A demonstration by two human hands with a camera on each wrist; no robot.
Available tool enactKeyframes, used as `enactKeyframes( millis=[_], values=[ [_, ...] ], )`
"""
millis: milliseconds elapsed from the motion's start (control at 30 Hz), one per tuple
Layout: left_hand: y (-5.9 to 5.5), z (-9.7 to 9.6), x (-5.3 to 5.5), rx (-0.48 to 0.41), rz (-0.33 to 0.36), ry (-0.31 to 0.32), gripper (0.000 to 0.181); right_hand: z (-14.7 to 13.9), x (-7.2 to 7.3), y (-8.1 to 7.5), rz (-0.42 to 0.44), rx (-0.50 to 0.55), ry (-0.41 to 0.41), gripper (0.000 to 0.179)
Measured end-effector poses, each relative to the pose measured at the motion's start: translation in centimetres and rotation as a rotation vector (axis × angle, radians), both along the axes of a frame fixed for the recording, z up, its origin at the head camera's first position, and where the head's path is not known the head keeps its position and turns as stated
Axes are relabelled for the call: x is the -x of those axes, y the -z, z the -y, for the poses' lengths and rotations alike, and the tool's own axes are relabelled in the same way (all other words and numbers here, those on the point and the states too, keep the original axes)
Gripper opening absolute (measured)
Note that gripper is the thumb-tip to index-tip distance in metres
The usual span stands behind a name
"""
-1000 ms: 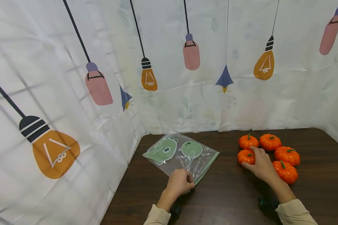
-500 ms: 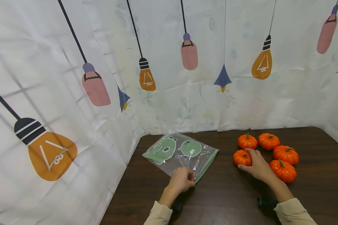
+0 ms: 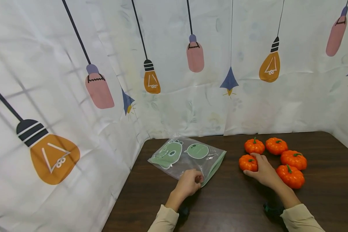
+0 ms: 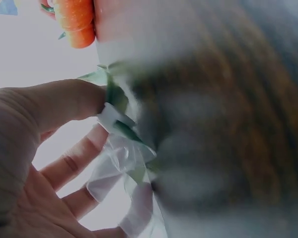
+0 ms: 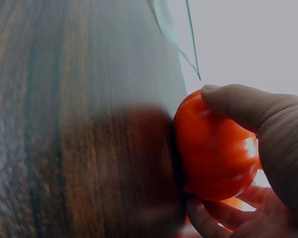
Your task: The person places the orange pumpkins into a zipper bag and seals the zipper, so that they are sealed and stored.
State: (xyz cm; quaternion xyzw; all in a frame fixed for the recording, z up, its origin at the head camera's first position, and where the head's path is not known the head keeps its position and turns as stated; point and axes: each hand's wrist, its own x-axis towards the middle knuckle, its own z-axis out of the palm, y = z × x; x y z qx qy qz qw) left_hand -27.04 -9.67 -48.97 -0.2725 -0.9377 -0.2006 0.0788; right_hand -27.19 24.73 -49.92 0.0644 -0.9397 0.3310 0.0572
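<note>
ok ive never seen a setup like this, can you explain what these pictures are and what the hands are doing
There's no machine here, just a person's bare left hand and right hand.

The wide view comes from a camera worn on the head, looking forward and down. The two close-ups come from a camera on each wrist, so they look tilted and show mostly that hand's own work.

On the brown table lies a clear plastic bag with green pictures on it, and the left hand pinches its near edge. The right hand has its fingers and thumb around a small orange pumpkin. The other four pumpkins sit close by. Behind is a white cloth printed with lamps.
</note>
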Motion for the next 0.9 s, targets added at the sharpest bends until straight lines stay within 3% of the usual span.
enactKeyframes(
  millis=[167, 400, 567, 733, 900],
  values=[
    [-0.2, -0.1, -0.4, -0.074, -0.038, -0.024, 0.019, 0.0, 0.1, 0.1, 0.012, 0.003, -0.003, 0.092],
    [-1.1, -0.2, -1.2, -0.102, -0.107, -0.18, 0.018, 0.0, 0.3, -0.1, 0.02, 0.009, -0.013, 0.092],
    [-1.6, -0.1, -1.4, -0.116, -0.098, -0.264, 0.018, 0.0, 0.3, -0.2, 0.003, 0.018, -0.022, 0.089],
    [-1.6, 0.0, -1.2, -0.16, -0.059, -0.284, 0.018, 0.1, 0.3, -0.2, 0.001, 0.02, -0.026, 0.089],
    [-1.2, 0.2, -1.1, -0.208, -0.057, -0.259, 0.016, 0.1, 0.2, -0.1, 0.003, 0.02, -0.028, 0.089]
  ],
)
